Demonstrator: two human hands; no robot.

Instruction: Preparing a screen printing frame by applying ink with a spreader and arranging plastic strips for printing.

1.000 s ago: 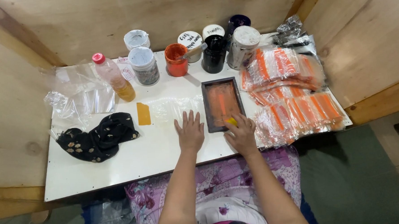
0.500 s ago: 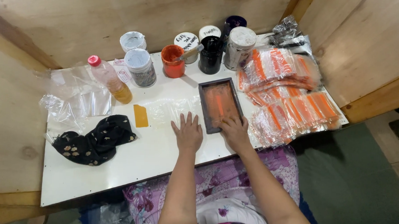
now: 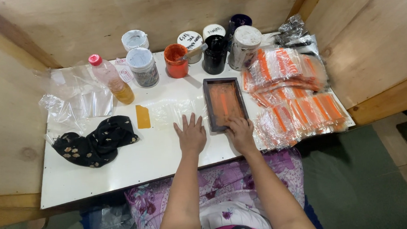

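On the smooth white table point(image 3: 123, 164), the left hand point(image 3: 191, 134) lies flat, fingers spread, gripping nothing, beside a dark rectangular frame point(image 3: 225, 103) with orange mesh. The right hand point(image 3: 241, 132) grips its near edge. Crinkly orange-striped packets point(image 3: 294, 94) lie rightward.

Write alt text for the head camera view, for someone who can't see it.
A person's left hand lies flat on a white table while the right hand rests on the near end of a dark frame with an orange screen. Paint jars line the back, orange-printed clear packets pile to the right, and a black cloth lies left.
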